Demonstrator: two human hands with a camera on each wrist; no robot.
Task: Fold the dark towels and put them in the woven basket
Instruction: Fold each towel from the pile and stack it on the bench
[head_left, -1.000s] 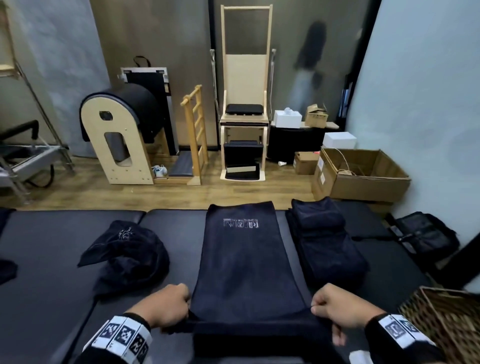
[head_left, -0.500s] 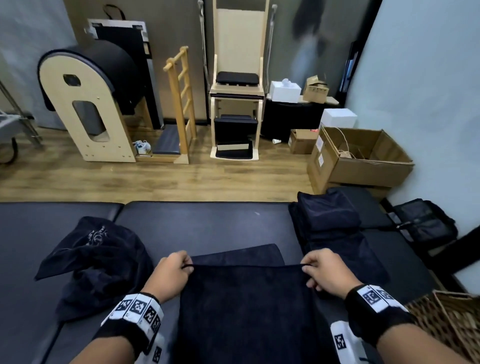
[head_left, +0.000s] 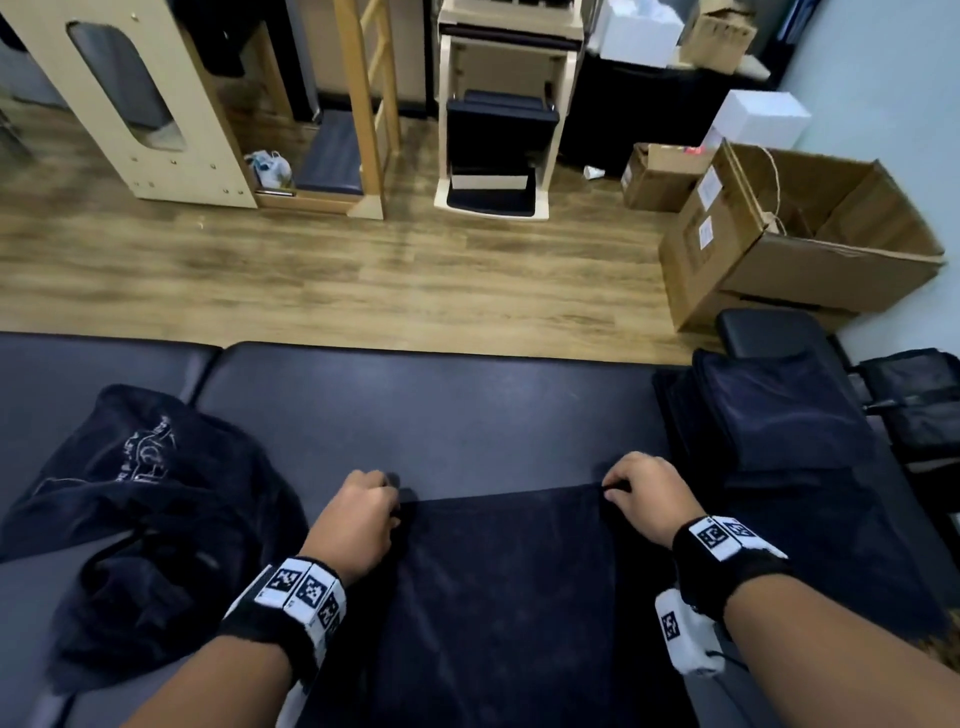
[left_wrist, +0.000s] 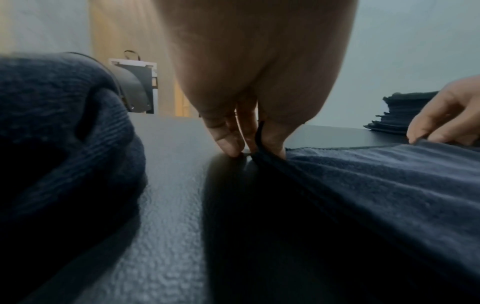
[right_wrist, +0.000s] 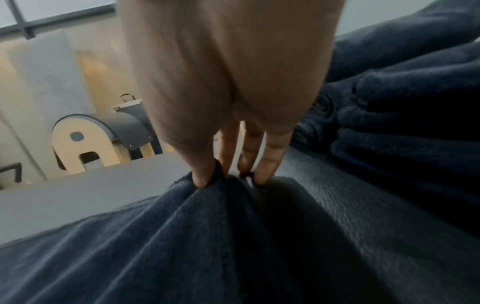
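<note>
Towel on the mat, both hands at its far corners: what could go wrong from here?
1. Both hands, left hand and right hand, hold the towel only by small pinches at the corners, so one could slip and skew the fold.
2. The crumpled towel lies close beside the left hand and might get dragged along.
3. The folded stack sits near the right hand; a wide sweep could knock it.

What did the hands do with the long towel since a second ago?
Both hands, left and right, carried the towel's near edge away from the person and laid it over the far half, folding it in two. They kept pinching its corners throughout. The crumpled towel and folded stack stayed put.
</note>
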